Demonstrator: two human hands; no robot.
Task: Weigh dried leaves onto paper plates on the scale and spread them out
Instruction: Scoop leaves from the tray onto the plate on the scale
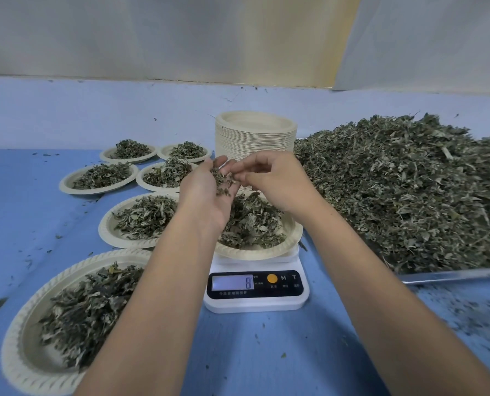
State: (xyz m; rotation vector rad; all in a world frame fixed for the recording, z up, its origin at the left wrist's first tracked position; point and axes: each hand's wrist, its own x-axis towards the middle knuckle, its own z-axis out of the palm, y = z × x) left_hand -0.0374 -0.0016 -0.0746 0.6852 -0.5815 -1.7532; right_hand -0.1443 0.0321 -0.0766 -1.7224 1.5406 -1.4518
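Blue tabletop (pixel 252 352), scale (pixel 255 305) loaded.
My left hand (pixel 205 195) cups dried leaves (pixel 223 182) above the plate (pixel 266 254); my right hand (pixel 276 182) pinches some.

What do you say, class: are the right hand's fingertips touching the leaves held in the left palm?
Touching. The head view shows the right hand pinching into the leaves cupped in the left hand.

Blue table (pixel 38 224) carries scale (pixel 255 304), filled plates (pixel 106 227), tray (pixel 452 275).
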